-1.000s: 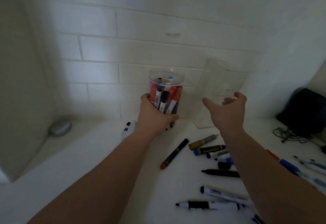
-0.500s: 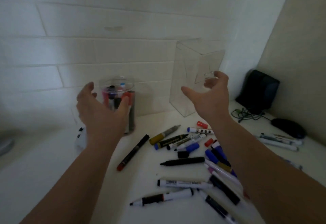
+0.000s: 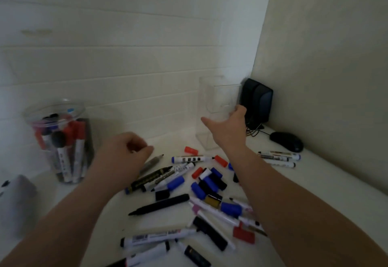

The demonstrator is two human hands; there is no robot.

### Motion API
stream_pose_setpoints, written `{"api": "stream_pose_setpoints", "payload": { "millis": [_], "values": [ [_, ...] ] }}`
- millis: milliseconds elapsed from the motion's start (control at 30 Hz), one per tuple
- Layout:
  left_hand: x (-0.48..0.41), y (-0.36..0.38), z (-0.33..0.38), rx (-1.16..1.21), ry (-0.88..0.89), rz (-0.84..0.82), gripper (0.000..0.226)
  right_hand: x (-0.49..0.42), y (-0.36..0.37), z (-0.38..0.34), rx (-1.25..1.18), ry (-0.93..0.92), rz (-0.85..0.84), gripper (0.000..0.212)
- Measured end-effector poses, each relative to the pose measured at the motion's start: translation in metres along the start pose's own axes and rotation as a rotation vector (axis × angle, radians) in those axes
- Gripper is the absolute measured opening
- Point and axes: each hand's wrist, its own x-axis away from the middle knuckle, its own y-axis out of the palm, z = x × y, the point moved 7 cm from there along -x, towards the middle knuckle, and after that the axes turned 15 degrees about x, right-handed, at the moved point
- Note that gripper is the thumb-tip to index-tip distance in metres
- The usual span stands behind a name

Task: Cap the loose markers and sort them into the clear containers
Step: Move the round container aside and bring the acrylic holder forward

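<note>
The loose markers (image 3: 190,159) lie in a heap mid-counter (image 3: 325,193), many of them bare-tipped, with red and blue caps (image 3: 191,150) strewn among them. At one o'clock from the heap stands the empty clear box (image 3: 218,98). The right hand (image 3: 227,128) holds it, thumb on its near face and fingers round its far side. At nine o'clock the jar (image 3: 60,140) is already packed with markers. The left hand (image 3: 123,157) hangs over the heap's ten o'clock edge, fingers loosely curled and holding nothing. The box looks like the weak point to me: it is tall, light and slick, and it is gripped one-handed. A quick pull could tip it or let it slide out of the fingers. Dragged low towards six o'clock, its base would plough into the caps and send them rolling. The right forearm lies right across the heap, so a dropped elbow could sweep markers about or pick up ink from open nibs, and the pale counter would show it. At the box's three o'clock sit the speaker (image 3: 257,102) and cables (image 3: 255,130), close enough to snag.
</note>
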Motion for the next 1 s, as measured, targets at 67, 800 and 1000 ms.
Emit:
{"api": "stream_pose_setpoints", "payload": {
  "millis": [67, 800, 1000],
  "values": [
    [-0.018, 0.034, 0.016, 0.026, 0.023, -0.084, 0.021, 0.002, 0.002, -0.003, 0.029, 0.006, 0.012, 0.110],
    [-0.117, 0.172, 0.043, 0.536, -0.044, -0.374, 0.107, -0.045, -0.069, -0.081, -0.324, -0.336, -0.011, 0.090],
    [-0.113, 0.171, 0.045, 0.542, -0.057, -0.473, 0.100, -0.070, -0.091, -0.068, -0.431, -0.263, -0.008, 0.059]
  ]
}}
